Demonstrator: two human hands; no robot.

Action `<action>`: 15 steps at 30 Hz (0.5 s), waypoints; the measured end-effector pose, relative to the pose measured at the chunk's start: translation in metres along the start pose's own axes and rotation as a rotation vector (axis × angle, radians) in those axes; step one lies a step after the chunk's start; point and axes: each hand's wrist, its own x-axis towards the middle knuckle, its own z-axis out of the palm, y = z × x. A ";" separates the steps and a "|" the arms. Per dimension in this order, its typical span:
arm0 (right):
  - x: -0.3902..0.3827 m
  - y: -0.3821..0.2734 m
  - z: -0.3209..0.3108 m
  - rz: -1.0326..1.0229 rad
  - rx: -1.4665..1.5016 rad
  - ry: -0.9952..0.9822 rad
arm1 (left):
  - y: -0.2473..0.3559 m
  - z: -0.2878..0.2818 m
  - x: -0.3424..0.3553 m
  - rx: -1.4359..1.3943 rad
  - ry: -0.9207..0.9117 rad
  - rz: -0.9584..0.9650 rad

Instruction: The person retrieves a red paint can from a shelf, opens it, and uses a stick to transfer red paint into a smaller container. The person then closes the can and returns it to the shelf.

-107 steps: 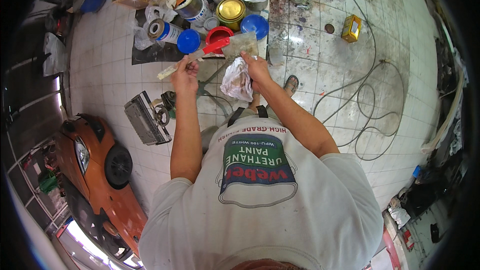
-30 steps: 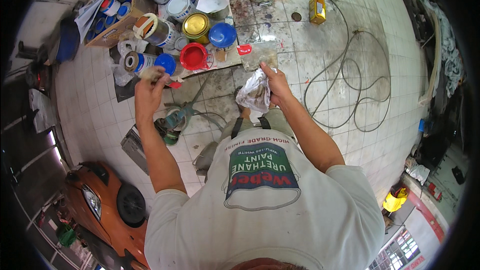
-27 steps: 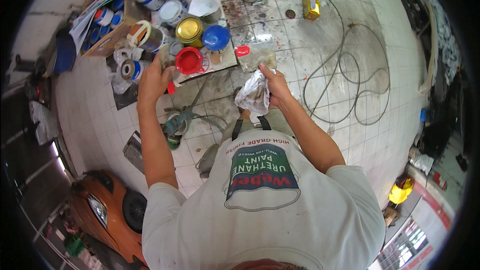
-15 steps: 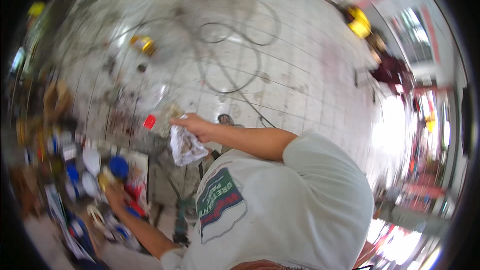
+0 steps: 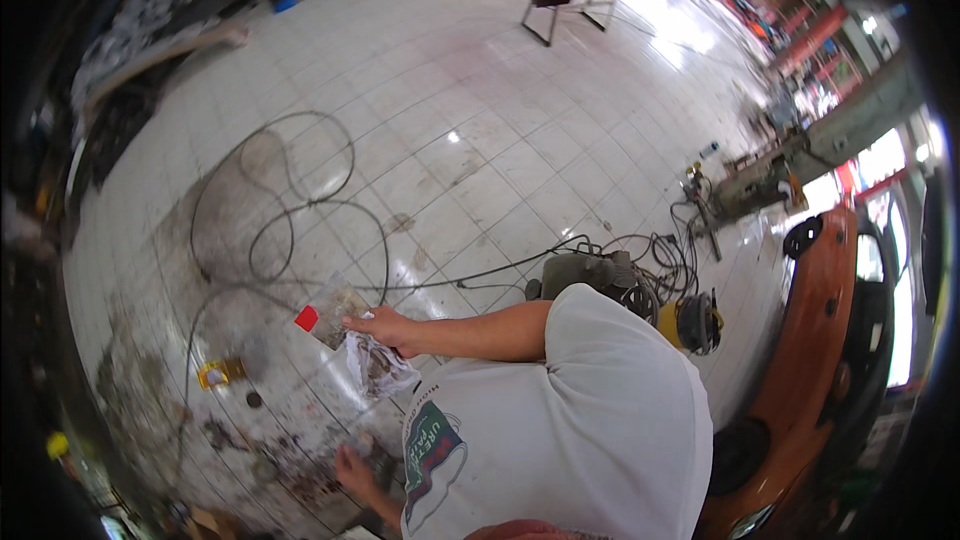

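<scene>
right hand [image 5: 392, 330] is still pinching red-marked plate [image 5: 343, 308] and white wad [image 5: 378, 370]; left hand [image 5: 352, 466] is leaving the cans, grip unclear.

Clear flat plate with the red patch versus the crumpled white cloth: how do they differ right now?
The clear flat plate looks flat and see-through; the crumpled white cloth is bunched into folds. The plate carries a bright red patch at one end, while the cloth shows dull brownish areas. Both are in the right hand.
</scene>
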 end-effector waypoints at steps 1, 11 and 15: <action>0.008 -0.013 -0.015 -0.017 0.027 0.000 | 0.061 0.041 0.022 -0.138 -0.087 -0.053; -0.038 -0.167 -0.158 -0.368 0.429 0.254 | 0.409 0.310 0.127 -0.726 -0.913 0.108; -0.037 -0.225 -0.216 -0.436 0.580 0.494 | 0.485 0.406 0.143 -0.608 -1.065 -0.013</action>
